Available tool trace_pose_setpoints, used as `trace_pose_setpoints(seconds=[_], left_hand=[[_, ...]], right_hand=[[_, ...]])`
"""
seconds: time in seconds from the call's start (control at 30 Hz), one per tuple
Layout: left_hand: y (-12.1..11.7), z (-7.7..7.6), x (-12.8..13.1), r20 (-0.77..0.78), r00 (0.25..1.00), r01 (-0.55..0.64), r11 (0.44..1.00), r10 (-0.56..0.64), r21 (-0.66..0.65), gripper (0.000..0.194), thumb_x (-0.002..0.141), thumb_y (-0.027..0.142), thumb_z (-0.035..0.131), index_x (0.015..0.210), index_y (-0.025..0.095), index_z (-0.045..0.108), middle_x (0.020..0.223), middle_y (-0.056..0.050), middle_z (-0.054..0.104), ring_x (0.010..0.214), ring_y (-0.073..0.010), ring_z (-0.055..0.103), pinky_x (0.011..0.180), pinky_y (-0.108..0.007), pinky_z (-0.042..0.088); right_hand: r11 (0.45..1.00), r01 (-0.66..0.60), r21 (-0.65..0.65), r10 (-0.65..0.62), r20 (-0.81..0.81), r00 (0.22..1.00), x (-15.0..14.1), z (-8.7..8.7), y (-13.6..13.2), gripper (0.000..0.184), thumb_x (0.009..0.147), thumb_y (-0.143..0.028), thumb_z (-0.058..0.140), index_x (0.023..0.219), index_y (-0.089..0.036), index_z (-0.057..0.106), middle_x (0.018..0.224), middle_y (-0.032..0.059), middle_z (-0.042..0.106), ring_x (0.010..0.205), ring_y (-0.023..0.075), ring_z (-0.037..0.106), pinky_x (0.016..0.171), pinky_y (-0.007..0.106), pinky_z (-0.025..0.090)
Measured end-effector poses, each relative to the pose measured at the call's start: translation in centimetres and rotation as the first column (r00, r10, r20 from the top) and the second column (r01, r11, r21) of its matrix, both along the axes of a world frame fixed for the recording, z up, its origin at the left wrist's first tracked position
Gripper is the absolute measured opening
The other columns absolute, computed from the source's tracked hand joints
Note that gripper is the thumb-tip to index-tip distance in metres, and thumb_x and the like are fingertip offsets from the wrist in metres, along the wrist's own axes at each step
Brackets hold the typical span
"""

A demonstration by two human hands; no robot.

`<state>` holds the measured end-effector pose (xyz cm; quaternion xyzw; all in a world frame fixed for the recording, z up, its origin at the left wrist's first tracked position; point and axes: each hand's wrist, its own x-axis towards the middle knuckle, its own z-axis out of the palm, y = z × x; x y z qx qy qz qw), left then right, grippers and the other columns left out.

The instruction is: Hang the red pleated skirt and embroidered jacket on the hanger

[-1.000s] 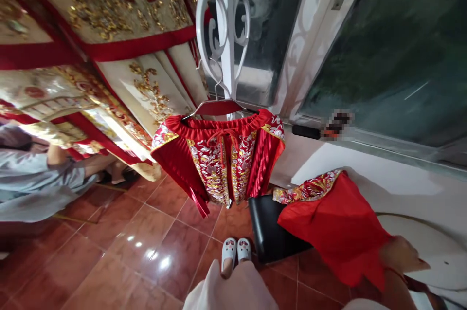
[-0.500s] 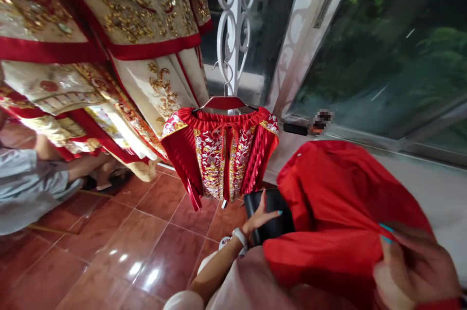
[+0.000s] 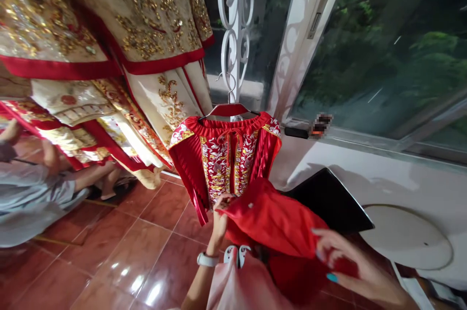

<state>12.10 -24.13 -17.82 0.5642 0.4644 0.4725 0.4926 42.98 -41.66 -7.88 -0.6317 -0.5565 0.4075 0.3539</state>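
A plain red cloth garment (image 3: 277, 217) with a small pale spot stretches between my hands, bunched and folded. My left hand (image 3: 222, 205), with a white watch at the wrist, is closed on its left edge. At the other end my right hand (image 3: 343, 256) has cloth among its bent fingers; they are blurred, and the blue-nailed thumb stands apart. Just behind my left hand hangs a red jacket (image 3: 219, 164) with silver and gold embroidery, on a red-barred hanger (image 3: 229, 109). Part of its lower front is hidden by the cloth.
Embroidered cream-and-red robes (image 3: 164, 23) hang at left, with a person in grey clothing (image 3: 32, 193) beyond them. A white scrollwork post (image 3: 233, 32) stands before the windows. A black flat object (image 3: 328, 198) and a round white board (image 3: 404, 237) are at right, above red floor tiles (image 3: 153, 222).
My left hand has left the black object and taken hold of the red cloth's left edge. The cloth and my right hand have moved left, uncovering the black object and round board.
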Motion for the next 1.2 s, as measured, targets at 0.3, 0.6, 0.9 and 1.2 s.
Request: trace_pose_setpoints(seconds=[0.3,0.6,0.9,1.2], left_hand=[[-4.0,12.3,1.7,-0.384,0.913,0.381,0.632,-0.14,0.675,0.022,0.08,0.006,0.048,0.076,0.021,0.064,0.06,0.0,0.064,0.056,-0.0129,0.053,0.057,-0.027,0.036],[-3.3,13.2,-7.0,-0.399,0.843,-0.037,0.779,0.361,0.626,0.018,0.067,0.011,0.056,0.08,0.02,0.066,0.066,0.001,0.067,0.059,-0.0149,0.062,0.056,-0.023,0.047],[-5.4,5.1,-16.2,-0.274,0.961,-0.122,0.957,0.048,-0.262,0.049,0.059,0.055,0.081,0.094,0.021,0.077,0.105,-0.011,0.078,0.107,-0.0349,0.07,0.09,-0.039,0.059],[-1.5,8.9,-25.7,-0.362,0.9,-0.378,0.846,0.242,-0.376,0.047,0.043,0.054,0.087,0.076,0.022,0.073,0.073,-0.006,0.077,0.069,-0.0321,0.073,0.056,-0.034,0.061]], right_hand=[[0.824,-0.552,0.129,0.565,-0.119,0.816,-10.2,-5.7,14.3,0.045,0.07,-0.026,0.075,0.113,-0.025,0.065,0.107,0.0027,0.071,0.098,0.0253,0.067,0.093,0.038,0.054],[0.914,-0.369,0.167,0.388,-0.094,0.917,-16.7,-10.6,16.1,0.024,0.079,-0.018,0.069,0.103,-0.021,0.07,0.097,0.0041,0.074,0.094,0.0226,0.066,0.094,0.039,0.049],[0.896,-0.131,0.423,0.151,-0.013,0.988,-18.1,-6.3,17.5,0.022,0.079,-0.006,0.054,0.087,-0.022,0.067,0.083,0.0024,0.071,0.079,0.0206,0.067,0.073,0.03,0.051],[0.636,-0.086,0.767,-0.275,0.33,0.903,-7.7,4.2,29.8,0.069,0.088,-0.031,0.069,0.151,-0.028,0.041,0.147,0.0124,0.051,0.142,0.0341,0.041,0.119,0.059,0.033]])
